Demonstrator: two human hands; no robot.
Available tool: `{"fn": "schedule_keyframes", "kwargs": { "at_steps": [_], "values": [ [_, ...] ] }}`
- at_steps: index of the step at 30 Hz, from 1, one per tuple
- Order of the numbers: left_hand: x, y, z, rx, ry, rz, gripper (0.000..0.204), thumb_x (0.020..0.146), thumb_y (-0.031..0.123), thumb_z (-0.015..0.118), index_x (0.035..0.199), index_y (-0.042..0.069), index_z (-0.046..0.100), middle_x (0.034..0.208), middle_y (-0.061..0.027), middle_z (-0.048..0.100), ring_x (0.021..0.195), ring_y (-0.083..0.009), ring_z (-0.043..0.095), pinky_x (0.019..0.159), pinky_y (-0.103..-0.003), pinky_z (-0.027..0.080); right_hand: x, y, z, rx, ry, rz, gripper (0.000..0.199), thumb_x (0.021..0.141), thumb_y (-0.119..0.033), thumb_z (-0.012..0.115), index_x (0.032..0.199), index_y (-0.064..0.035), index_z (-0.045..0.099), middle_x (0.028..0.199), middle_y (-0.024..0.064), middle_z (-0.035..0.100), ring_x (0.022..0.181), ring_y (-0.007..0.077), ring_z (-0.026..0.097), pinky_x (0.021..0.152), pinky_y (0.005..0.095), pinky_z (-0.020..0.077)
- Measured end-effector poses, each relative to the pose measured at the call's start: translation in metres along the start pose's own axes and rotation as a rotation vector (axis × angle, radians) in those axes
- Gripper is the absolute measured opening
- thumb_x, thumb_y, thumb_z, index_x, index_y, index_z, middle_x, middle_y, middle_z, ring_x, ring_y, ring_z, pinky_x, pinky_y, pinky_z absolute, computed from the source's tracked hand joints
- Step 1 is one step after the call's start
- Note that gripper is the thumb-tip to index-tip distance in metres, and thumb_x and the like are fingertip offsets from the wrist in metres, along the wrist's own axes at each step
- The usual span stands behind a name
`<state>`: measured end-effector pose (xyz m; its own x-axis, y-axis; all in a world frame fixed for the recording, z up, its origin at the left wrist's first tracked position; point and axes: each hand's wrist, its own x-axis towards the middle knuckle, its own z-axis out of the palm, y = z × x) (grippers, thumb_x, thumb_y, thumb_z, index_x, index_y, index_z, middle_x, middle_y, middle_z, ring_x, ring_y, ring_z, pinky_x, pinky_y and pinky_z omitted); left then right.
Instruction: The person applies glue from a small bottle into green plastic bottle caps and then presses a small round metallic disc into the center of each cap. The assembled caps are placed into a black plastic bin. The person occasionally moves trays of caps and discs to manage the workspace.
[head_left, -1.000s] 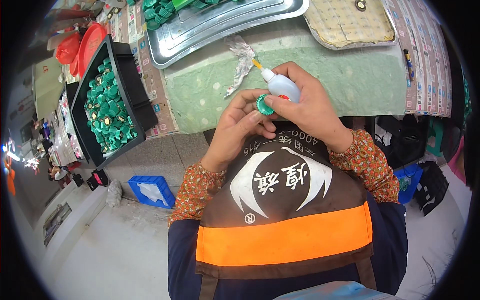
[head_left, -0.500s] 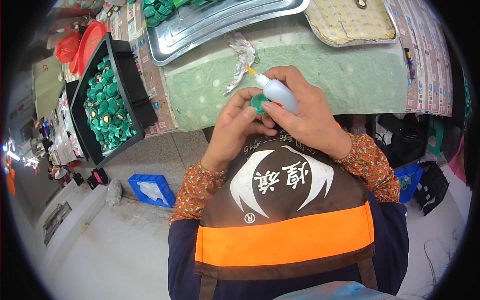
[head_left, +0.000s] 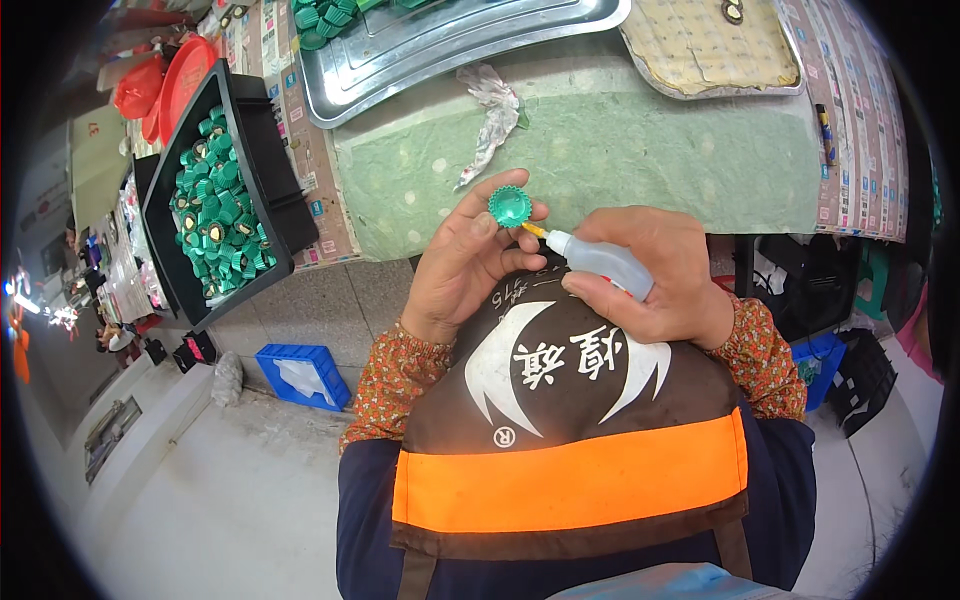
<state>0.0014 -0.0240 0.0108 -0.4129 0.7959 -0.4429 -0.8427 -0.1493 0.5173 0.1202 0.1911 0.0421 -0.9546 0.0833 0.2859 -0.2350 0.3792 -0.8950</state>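
My left hand (head_left: 467, 245) pinches a small green fluted cup (head_left: 510, 206), its hollow inside turned up toward me. In my right hand (head_left: 660, 270) lies a translucent white squeeze bottle (head_left: 606, 264), tilted with its tip to the left. The yellow nozzle (head_left: 535, 230) meets the lower edge of the cup, by the left fingertips; whether it touches I cannot tell. Both hands are above my brown apron, just before the table's near edge. Beyond them a crumpled white cloth or tissue (head_left: 490, 120) lies on the green table cover (head_left: 640, 150).
A black bin (head_left: 283, 210) at the left holds many green fluted cups, some with a dark and pale centre. At the back stand a metal tray (head_left: 450, 60) with more cups and a lined tray (head_left: 712, 50). A marker-like stick (head_left: 825, 134) lies far right.
My right hand has moved down and right, bringing the bottle's nozzle from above the cup to its lower edge. The cup has tilted so its hollow inside shows.
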Motion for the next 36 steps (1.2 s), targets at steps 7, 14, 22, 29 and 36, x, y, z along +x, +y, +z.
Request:
{"fn": "schedule_keyframes", "kwargs": {
  "at_steps": [7,14,22,29,36],
  "values": [
    [-0.001,-0.003,-0.001,0.0,-0.006,-0.011,0.057,0.102,0.022,0.06,0.152,0.002,0.039,0.133,-0.0213,0.06,0.1,-0.0177,0.067,0.091,-0.036,0.061,0.002,0.0,0.004,-0.07,0.04,-0.105,0.032,0.078,-0.007,0.082,0.105,-0.0014,0.065,0.086,0.0129,0.071,0.066,0.0259,0.069,0.057,0.0352,0.0519],
    [-0.001,-0.006,0.0,0.011,-0.003,-0.027,0.054,0.103,0.019,0.058,0.151,0.002,0.04,0.135,-0.0214,0.059,0.101,-0.0179,0.068,0.091,-0.035,0.061,0.004,-0.001,0.006,-0.081,0.026,-0.116,0.028,0.08,-0.007,0.08,0.103,-0.0016,0.065,0.083,0.0115,0.07,0.064,0.0269,0.068,0.056,0.0357,0.0516],
    [-0.002,-0.01,-0.003,0.003,0.012,-0.036,0.053,0.103,0.019,0.058,0.15,0.001,0.041,0.134,-0.0213,0.061,0.1,-0.0178,0.068,0.09,-0.035,0.061,0.003,0.001,0.009,-0.081,0.019,-0.122,0.025,0.081,-0.005,0.079,0.101,0.0002,0.065,0.079,0.013,0.069,0.06,0.0272,0.066,0.053,0.0362,0.0494],
    [-0.003,-0.016,-0.005,-0.005,0.049,-0.04,0.051,0.102,0.024,0.059,0.144,0.0,0.045,0.127,-0.0188,0.063,0.096,-0.0166,0.067,0.088,-0.034,0.061,0.004,0.001,0.009,-0.074,0.023,-0.111,0.023,0.081,-0.006,0.078,0.099,-0.0002,0.064,0.078,0.0135,0.068,0.06,0.0277,0.066,0.053,0.0362,0.0493],
    [-0.006,-0.016,-0.001,0.004,0.095,-0.021,0.038,0.103,0.029,0.059,0.129,0.003,0.049,0.117,-0.0144,0.063,0.097,-0.0175,0.064,0.088,-0.036,0.06,0.002,0.005,0.011,-0.05,0.011,-0.069,0.024,0.081,-0.007,0.079,0.099,0.0001,0.064,0.079,0.0132,0.069,0.061,0.0277,0.067,0.056,0.036,0.0519]
  ]
}}
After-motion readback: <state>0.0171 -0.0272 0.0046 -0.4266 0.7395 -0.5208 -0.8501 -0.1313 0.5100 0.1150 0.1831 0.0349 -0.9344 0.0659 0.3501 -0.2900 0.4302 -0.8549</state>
